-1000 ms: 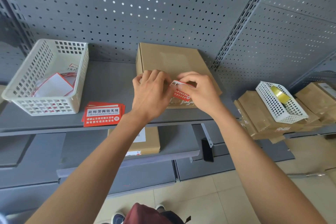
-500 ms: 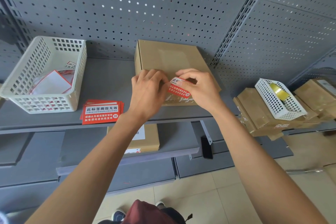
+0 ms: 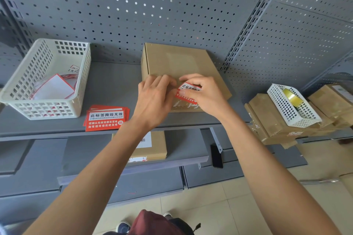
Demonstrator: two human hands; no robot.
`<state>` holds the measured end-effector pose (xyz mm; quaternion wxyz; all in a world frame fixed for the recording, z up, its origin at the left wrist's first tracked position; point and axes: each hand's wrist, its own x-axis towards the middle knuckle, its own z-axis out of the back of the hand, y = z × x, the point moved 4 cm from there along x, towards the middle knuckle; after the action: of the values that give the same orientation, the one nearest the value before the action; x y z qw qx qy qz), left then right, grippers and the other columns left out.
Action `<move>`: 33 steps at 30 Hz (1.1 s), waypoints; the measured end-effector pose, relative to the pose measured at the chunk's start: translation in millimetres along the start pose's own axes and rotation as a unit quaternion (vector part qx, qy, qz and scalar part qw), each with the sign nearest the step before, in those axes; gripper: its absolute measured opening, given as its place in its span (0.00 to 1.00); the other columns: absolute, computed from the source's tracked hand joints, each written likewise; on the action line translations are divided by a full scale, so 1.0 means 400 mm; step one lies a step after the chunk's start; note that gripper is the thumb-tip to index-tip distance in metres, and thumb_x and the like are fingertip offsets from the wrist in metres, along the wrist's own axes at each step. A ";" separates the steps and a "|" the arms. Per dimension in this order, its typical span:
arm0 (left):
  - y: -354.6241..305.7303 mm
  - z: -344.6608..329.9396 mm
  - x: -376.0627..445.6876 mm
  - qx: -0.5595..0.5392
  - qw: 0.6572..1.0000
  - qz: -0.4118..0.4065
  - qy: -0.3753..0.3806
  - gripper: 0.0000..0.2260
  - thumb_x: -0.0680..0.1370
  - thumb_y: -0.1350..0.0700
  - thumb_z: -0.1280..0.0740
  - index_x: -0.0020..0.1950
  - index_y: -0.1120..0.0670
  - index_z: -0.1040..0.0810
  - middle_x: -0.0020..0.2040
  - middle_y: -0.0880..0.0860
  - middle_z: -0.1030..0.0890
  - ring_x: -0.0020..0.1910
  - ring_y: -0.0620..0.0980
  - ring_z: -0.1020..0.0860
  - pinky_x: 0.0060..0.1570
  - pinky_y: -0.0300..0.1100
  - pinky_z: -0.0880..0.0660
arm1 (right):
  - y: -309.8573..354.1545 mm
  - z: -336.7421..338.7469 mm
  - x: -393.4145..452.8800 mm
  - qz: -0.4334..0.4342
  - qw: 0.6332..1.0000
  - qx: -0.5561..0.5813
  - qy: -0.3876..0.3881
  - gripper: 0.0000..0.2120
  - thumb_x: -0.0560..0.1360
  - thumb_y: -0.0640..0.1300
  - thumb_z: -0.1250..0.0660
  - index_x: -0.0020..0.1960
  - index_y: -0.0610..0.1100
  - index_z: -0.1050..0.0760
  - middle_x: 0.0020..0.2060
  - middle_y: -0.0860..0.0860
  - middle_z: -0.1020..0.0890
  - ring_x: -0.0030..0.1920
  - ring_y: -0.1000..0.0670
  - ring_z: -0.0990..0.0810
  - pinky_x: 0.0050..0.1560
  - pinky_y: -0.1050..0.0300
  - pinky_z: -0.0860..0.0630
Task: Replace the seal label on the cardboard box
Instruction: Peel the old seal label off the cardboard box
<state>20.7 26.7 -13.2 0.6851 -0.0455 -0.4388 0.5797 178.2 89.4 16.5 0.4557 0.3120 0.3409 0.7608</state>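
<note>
A flat brown cardboard box (image 3: 177, 63) lies on the grey shelf, against the pegboard. At its near edge my right hand (image 3: 206, 95) pinches a red and white seal label (image 3: 188, 91) between thumb and fingers, above torn label residue on the box. My left hand (image 3: 154, 99) rests on the box just left of the label, fingertips touching its left edge. Whether the label's underside touches the box is hidden by my fingers.
A stack of fresh red seal labels (image 3: 106, 118) lies on the shelf (image 3: 114, 86) left of my hands. A white basket (image 3: 47, 80) with label scraps stands at far left. At right, a small white basket (image 3: 292, 107) with a tape roll sits on stacked boxes (image 3: 267, 120).
Both hands stay at the box's near edge. The label has lifted slightly and sits more upright in my right fingers, showing its white top strip.
</note>
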 end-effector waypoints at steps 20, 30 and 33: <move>0.000 -0.015 -0.011 0.035 0.999 -0.039 -0.007 0.05 0.78 0.55 0.35 0.47 0.56 0.24 0.52 0.55 0.18 0.52 0.61 0.26 0.63 0.56 0.33 | 0.002 0.011 -0.012 0.004 0.999 0.030 0.017 0.05 0.70 0.38 0.23 0.42 0.48 0.14 0.55 0.53 0.16 0.56 0.55 0.18 0.60 0.56 0.22; -0.005 -0.017 -0.016 0.044 0.997 -0.058 0.004 0.04 0.77 0.57 0.32 0.46 0.57 0.24 0.56 0.56 0.18 0.56 0.62 0.23 0.68 0.58 0.36 | -0.018 0.050 -0.020 -0.012 1.000 0.009 0.005 0.06 0.71 0.34 0.25 0.46 0.42 0.15 0.61 0.51 0.18 0.60 0.55 0.19 0.60 0.58 0.22; -0.004 -0.021 -0.020 0.046 0.997 -0.065 0.007 0.05 0.77 0.55 0.31 0.46 0.57 0.24 0.60 0.57 0.18 0.62 0.63 0.24 0.70 0.60 0.37 | -0.018 0.050 -0.020 -0.008 1.000 0.005 0.001 0.06 0.71 0.34 0.25 0.43 0.45 0.15 0.59 0.52 0.17 0.60 0.56 0.19 0.62 0.57 0.23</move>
<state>27.7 23.2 -21.7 0.7260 0.0102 -0.4088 0.5529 200.4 89.4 21.0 0.4595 0.3106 0.3480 0.7558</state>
